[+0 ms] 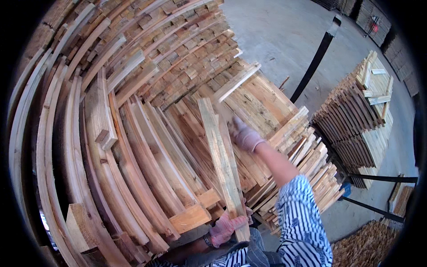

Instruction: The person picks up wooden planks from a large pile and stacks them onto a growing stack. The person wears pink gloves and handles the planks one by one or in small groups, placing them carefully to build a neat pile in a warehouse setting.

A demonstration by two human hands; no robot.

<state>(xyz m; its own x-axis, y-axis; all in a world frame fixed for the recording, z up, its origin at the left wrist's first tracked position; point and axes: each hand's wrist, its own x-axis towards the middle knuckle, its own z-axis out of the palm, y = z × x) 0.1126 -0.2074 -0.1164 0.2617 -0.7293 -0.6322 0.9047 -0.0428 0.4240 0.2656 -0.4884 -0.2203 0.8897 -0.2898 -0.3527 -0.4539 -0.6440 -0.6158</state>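
My left hand [223,228], in a pinkish work glove, is closed around the lower end of a long wooden board [219,160]. This board slants up and away from me, and a second board [232,165] lies along its right side. My right hand [247,135], in a pale glove, reaches forward beside the upper part of the second board. Its fingertips are smeared, so I cannot tell whether they grip that board. Below both hands spreads a layer of flat planks [256,104] with a short light strip [237,82] lying across it.
Long boards [133,164] stand in rows at my left, with a loose block [191,218] on their near ends. A tall wall of stacked lumber [187,58] rises behind. Stacked slats [311,164], a black post [316,58] and another wood stack [356,129] are on the right.
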